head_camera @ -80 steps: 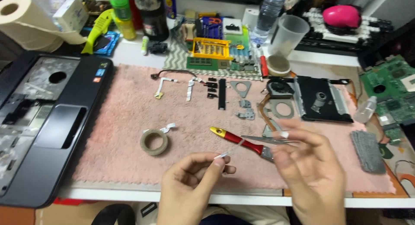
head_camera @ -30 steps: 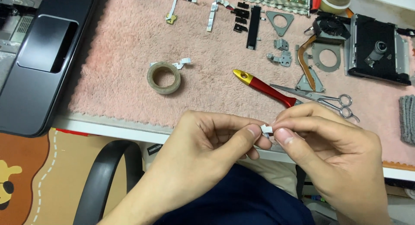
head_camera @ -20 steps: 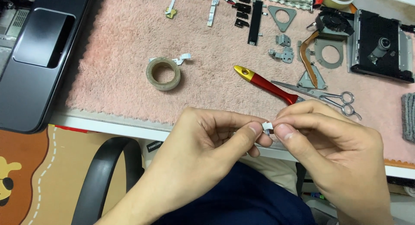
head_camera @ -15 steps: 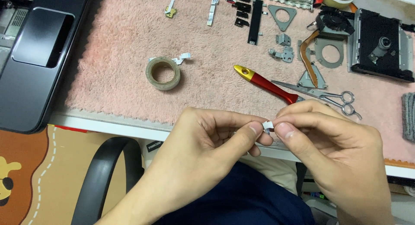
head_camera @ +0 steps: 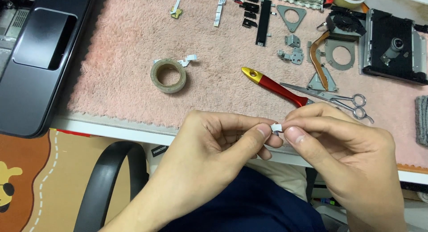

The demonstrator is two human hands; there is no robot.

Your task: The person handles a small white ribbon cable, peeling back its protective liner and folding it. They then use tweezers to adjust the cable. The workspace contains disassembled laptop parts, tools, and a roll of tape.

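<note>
Left hand [head_camera: 214, 142] and right hand [head_camera: 343, 147] meet fingertip to fingertip, both pinched on a small white piece [head_camera: 276, 127] held just off the counter [head_camera: 116, 129] edge. Tape roll [head_camera: 168, 75], red-handled brush [head_camera: 276, 86] and scissors [head_camera: 339, 99] lie on the pink mat [head_camera: 120, 49] beyond.

The small white piece [head_camera: 276, 126] pinched between the fingertips is mostly covered by them and too small to identify. At nine o'clock, the dark grey laptop palmrest shell [head_camera: 31, 80] runs off the edge. At three o'clock, the grey woven pad [head_camera: 421, 120] is cut off.
</note>
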